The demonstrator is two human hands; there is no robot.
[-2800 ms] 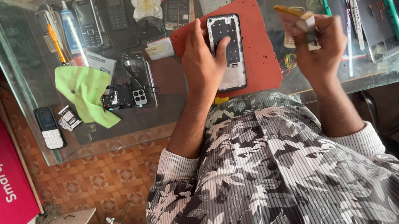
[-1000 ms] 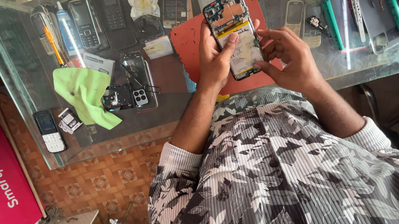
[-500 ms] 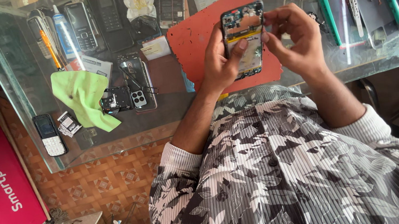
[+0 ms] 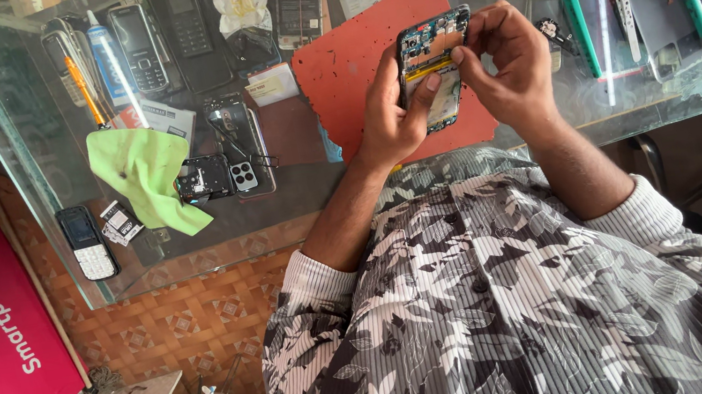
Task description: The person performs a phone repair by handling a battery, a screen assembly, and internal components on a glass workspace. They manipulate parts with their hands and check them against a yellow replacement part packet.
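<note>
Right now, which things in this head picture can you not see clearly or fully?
- Opened phone: its lower part is hidden by the left hand; the circuit parts are too small to tell.
- What the right hand pinches at the phone's top: covered by its fingers.
- Green-handled tools: their tops are cut off by the upper edge.
- Items under the glass table: dimmed by reflections.

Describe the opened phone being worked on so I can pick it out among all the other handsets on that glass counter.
Start at the glass counter and find the red mat near its middle. Above the mat, the left hand and right hand hold the opened phone. Unlike the keypad handsets lying flat at the far left, it is lifted and shows bare circuitry.
</note>
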